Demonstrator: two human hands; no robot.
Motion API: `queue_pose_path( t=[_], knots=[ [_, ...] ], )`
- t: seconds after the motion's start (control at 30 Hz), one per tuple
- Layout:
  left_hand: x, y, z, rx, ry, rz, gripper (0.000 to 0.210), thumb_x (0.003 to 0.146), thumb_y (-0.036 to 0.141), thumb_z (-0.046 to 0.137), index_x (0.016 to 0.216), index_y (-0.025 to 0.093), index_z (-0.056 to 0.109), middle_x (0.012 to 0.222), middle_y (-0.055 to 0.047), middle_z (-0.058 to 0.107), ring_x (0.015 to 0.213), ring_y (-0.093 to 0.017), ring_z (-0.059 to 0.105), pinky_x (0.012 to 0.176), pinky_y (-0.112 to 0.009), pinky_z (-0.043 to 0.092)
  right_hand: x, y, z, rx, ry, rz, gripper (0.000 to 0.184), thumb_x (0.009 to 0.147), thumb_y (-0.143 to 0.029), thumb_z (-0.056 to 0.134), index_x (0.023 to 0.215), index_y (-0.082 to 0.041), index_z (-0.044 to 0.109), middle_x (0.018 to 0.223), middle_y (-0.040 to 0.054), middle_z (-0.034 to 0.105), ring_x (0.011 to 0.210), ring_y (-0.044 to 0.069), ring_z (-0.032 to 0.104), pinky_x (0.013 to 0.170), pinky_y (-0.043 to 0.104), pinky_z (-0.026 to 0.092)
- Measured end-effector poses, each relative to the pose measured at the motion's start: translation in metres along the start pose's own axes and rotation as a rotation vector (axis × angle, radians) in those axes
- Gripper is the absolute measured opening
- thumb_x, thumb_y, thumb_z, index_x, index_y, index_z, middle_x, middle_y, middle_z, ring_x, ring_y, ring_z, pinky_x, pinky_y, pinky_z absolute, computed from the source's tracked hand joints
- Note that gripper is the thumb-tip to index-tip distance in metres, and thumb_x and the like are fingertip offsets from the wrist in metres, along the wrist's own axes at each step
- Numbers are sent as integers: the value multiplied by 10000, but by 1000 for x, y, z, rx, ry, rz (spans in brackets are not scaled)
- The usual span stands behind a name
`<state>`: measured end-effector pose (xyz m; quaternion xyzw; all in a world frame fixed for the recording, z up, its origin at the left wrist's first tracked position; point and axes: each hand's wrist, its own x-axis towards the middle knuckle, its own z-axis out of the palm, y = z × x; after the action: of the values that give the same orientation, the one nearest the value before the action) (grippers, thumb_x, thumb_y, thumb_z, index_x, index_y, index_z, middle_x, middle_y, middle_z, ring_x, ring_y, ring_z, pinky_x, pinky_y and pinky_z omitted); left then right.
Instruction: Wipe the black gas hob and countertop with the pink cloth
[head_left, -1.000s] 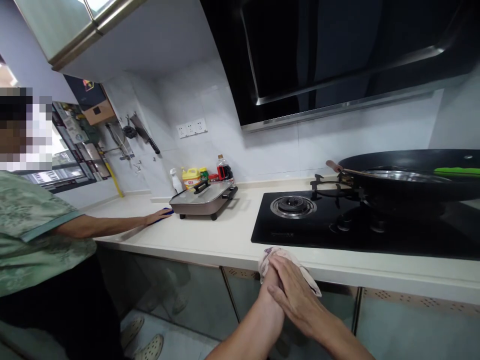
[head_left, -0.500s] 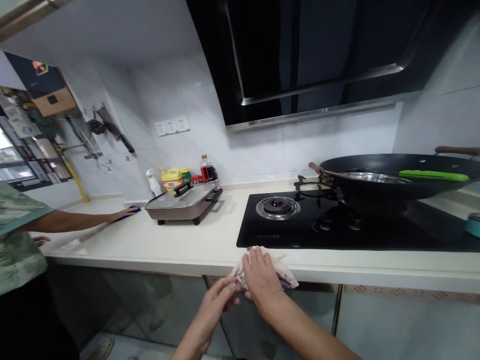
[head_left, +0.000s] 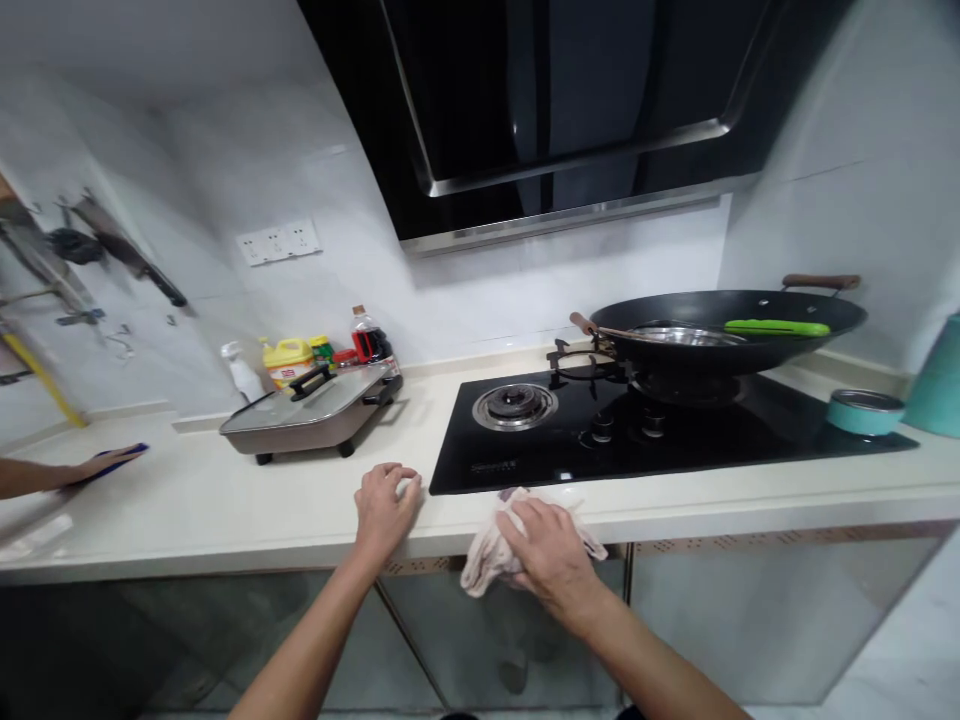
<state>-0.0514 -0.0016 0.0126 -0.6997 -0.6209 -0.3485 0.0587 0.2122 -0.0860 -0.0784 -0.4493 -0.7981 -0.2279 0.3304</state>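
A pale, patterned cloth (head_left: 487, 560) is bunched under my right hand (head_left: 553, 556) at the counter's front edge, just below the black gas stove (head_left: 495, 465). Part of the cloth hangs over the edge. My left hand (head_left: 385, 505) rests on the white counter (head_left: 300, 510) left of the stove, fingers slightly bent and apart, holding nothing. Behind the left hand stands a brown electric pan with a glass lid (head_left: 319, 420).
A large black wok (head_left: 622, 312) with a green-handled utensil (head_left: 780, 327) sits on the right burner. A teal bowl (head_left: 866, 415) is at the stove's right end. Bottles (head_left: 289, 362) line the wall. At far left, another person's hand (head_left: 97, 464) presses a blue cloth (head_left: 127, 456).
My left hand has left the cloth and moved up and left onto the counter. My right hand stays on the cloth. The view has turned right, showing more of the stove's right end.
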Motion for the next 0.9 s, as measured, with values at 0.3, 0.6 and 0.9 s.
queue_pose_path(
  t=[0.3, 0.6, 0.9],
  knots=[
    [8, -6, 4, 134, -200, -67, 364, 903, 476, 508, 996, 273, 796, 1208, -90, 734, 1203, -358, 599, 1005, -494, 436, -124, 158, -86, -209, -78, 216, 760, 721, -179, 809, 1422, -236, 522, 1428, 164, 559, 1344, 385, 478, 1095, 542, 373],
    [15, -10, 7, 128, -236, -64, 379, 911, 502, 509, 1010, 269, 791, 1247, -101, 735, 1211, -387, 601, 1008, -554, 410, -202, 280, -161, -317, -114, 436, 668, 745, -375, 683, 1361, -157, 543, 1440, 190, 517, 1345, 351, 474, 1129, 513, 383],
    [17, -7, 10, 171, -253, -65, 380, 890, 535, 465, 998, 324, 762, 1206, 61, 769, 1234, -320, 596, 1026, -473, 391, -229, 311, -179, -475, -108, 707, 698, 716, -174, 570, 1408, -116, 497, 1476, 201, 491, 1430, 359, 375, 1144, 523, 369]
  ],
)
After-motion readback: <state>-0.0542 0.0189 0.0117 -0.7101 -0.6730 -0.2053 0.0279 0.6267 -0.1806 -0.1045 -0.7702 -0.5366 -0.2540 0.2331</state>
